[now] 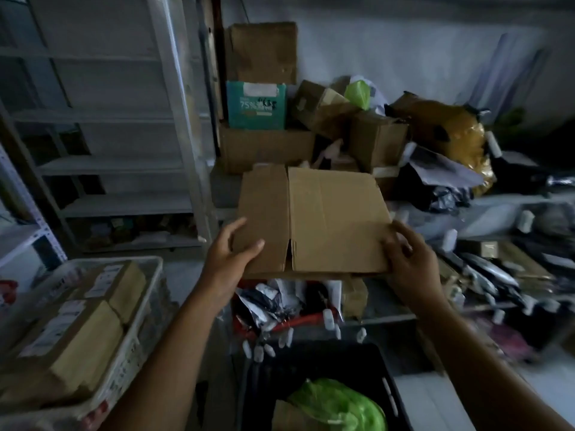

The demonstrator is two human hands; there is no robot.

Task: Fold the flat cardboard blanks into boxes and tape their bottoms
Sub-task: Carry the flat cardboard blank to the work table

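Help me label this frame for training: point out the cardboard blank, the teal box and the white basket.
cardboard blank (336,219), head view, on its wide right panel.
teal box (255,107), head view, on its printed front face.
white basket (146,290), head view, on its right rim.

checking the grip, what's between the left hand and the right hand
In the head view, only the flat cardboard blank spans the gap; the left hand and right hand grip its opposite near corners.

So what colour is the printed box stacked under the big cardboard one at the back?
Teal, with white print and a white label on the printed box, seen in the head view.
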